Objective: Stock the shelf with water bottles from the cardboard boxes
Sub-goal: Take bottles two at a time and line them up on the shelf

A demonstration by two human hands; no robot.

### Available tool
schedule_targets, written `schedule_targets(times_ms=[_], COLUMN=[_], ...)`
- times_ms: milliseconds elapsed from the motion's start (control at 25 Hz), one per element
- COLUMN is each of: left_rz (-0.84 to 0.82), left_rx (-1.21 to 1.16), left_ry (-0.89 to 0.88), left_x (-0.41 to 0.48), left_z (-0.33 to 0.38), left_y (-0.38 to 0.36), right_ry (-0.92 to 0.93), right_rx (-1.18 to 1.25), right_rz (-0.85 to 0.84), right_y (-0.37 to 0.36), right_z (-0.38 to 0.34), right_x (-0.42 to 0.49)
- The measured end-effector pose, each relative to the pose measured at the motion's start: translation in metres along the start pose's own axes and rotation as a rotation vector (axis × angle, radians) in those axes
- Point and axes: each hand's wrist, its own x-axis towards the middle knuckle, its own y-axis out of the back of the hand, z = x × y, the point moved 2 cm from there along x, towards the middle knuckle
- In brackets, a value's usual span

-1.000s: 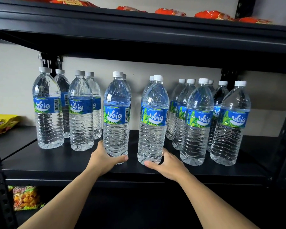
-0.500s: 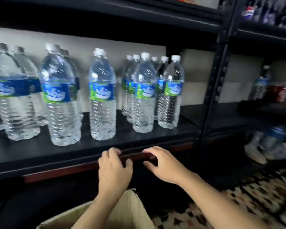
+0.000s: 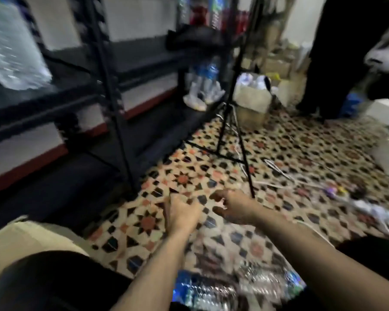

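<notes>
The frame is blurred by motion. My left hand and my right hand hover side by side over the patterned floor, both holding nothing, fingers loosely apart. Below my forearms, at the bottom edge, lie several water bottles with blue labels, seemingly in plastic wrap. A cardboard box flap shows at the lower left. One stocked bottle stands on the black shelf at the upper left.
A black tripod stands on the tiled floor ahead, with white cables beside it. Cardboard boxes and bags crowd the back. Bottles sit low on the neighbouring rack. A dark-clothed person stands at the upper right.
Both hands have left the shelf's front edge and dropped towards the floor. My view has swung down and right, away from the row of stocked bottles.
</notes>
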Motion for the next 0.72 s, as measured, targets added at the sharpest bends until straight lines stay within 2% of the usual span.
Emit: schedule_targets(times_ms=[200, 480, 640, 720], left_rz=[-0.046, -0.016, 0.01, -0.008], left_rx=[0.062, 0.109, -0.135, -0.25], left_ry=[0.152, 0.576, 0.861, 0.952], left_x=[0.007, 0.013, 0.046, 0.057], left_z=[-0.087, -0.161, -0.251, -0.279], left_y=[-0.093, -0.149, -0.207, -0.227], right_ry=[-0.303, -0.695, -0.888, -1.067], right_rx=[0.123, 0.376, 0.358, 0.379], right_rz=[-0.077, -0.121, -0.084, -0.025], right_y=[-0.066, -0.179, -0.203, -0.207], right_z=[0.096, 0.147, 0.148, 0.151], right_x=[-0.032, -0.036, -0.039, -0.041])
